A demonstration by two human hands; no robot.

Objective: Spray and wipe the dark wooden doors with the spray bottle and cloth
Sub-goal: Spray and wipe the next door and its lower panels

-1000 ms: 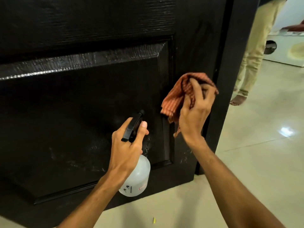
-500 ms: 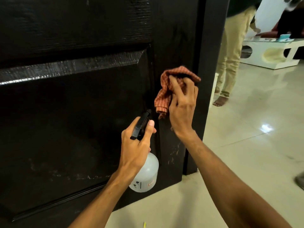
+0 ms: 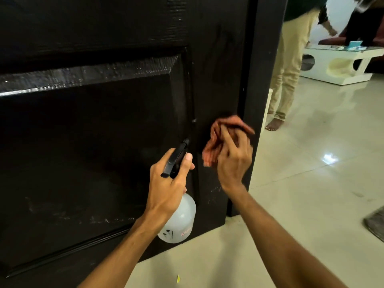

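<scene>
A dark wooden door (image 3: pixel 93 132) with a raised panel fills the left and centre of the view. My left hand (image 3: pixel 168 179) grips the black trigger head of a translucent white spray bottle (image 3: pixel 180 221), nozzle pointing at the door's right stile. My right hand (image 3: pixel 234 161) holds a bunched orange checked cloth (image 3: pixel 216 138) and presses it against the door's right stile, beside the door's right edge. Faint whitish marks show low on the panel and stile.
Pale glossy floor tiles (image 3: pixel 311 183) stretch to the right. A person in beige trousers (image 3: pixel 291 65) stands barefoot just past the door's edge. A low white table (image 3: pixel 340 65) sits further back. A dark mat corner (image 3: pixel 376 223) lies at the right edge.
My right hand has dragged the cloth down the door's right stile, closer to the spray nozzle. The view has shifted right; my left hand keeps its hold on the bottle.
</scene>
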